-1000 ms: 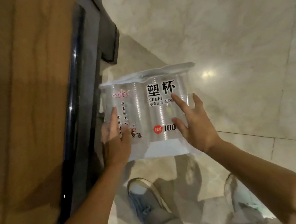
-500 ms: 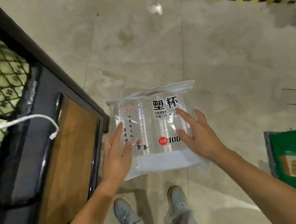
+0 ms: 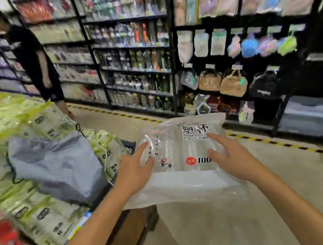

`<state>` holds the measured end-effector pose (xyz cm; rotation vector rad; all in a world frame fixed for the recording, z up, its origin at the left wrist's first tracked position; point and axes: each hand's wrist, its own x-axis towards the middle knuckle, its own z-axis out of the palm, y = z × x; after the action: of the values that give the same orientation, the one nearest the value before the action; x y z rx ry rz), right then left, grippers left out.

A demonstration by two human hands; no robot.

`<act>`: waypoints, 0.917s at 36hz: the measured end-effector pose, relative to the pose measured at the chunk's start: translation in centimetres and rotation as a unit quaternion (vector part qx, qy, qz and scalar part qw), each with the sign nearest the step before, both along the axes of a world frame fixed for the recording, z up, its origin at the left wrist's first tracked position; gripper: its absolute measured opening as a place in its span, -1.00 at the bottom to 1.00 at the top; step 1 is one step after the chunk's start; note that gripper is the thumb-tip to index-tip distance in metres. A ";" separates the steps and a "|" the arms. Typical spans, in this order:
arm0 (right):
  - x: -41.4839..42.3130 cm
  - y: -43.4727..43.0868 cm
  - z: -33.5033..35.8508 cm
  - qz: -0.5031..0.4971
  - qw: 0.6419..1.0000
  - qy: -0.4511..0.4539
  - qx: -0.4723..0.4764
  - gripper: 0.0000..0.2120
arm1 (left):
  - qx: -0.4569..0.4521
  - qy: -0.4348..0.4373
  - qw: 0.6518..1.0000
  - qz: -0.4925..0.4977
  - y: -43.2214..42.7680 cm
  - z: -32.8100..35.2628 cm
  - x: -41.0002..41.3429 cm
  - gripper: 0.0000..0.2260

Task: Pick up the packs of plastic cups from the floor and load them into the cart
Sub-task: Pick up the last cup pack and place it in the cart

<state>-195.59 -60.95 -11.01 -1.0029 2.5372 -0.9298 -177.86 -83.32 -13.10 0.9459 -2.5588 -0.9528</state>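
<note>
- The fingers (image 3: 142, 147) of the left hand (image 3: 134, 172) are laid straight and spread on the near-left part of the pack of plastic cups (image 3: 182, 152), with the thumb set on the same printed face.
- The fingers of the right hand (image 3: 233, 159) are likewise stretched flat over the near-right part of the pack. Nothing is curled round it, so the pack is judged to be carried pressed between the two open hands; what lies under the pack cannot be seen.
- The hold is unchanged from half a second ago, with the same spread fingers in the same places on the wrapper.
- What has changed is height: the pack was then held low over the floor (image 3: 235, 226) above the shoes, and it has since been raised level with the top of the load. The view has been lifted with it, so the far shelves (image 3: 133, 63) are now seen.
- The pick-up is therefore taken as done, and loading remains.
- The pack is held in the air, printed face up, just right of the cart (image 3: 122, 243) and not yet over it.
- The cart is heaped with green-printed packs (image 3: 42, 215) and a grey bag (image 3: 58, 167), so a leftward carry onto that pile is judged to be needed.
- Another person (image 3: 35, 57) is seen far left, well apart.
</note>
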 end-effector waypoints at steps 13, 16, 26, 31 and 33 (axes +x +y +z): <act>10.1 -6.0 10.1 0.194 0.979 0.063 -0.012 -0.49 | -0.021 0.059 0.980 0.187 2.7 9.1 17.4 -0.51; 14.4 -8.0 11.0 0.237 0.969 0.064 -0.030 -0.48 | -0.032 0.069 0.970 0.231 3.5 10.1 22.7 -0.52; 34.8 -12.6 13.2 0.417 0.906 0.047 -0.062 -0.49 | -0.064 0.081 0.915 0.391 7.6 11.7 45.8 -0.51; 46.4 -13.3 13.1 0.491 0.867 0.015 -0.076 -0.51 | -0.074 0.062 0.880 0.464 11.7 11.9 57.8 -0.43; 51.0 -13.4 12.6 0.524 0.848 0.019 -0.082 -0.50 | -0.083 0.046 0.860 0.502 13.6 11.5 62.3 -0.43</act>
<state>-144.64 -74.36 1.63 -2.1062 1.4709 -0.7362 -115.58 -69.69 -1.58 1.8098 -1.5974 -0.4178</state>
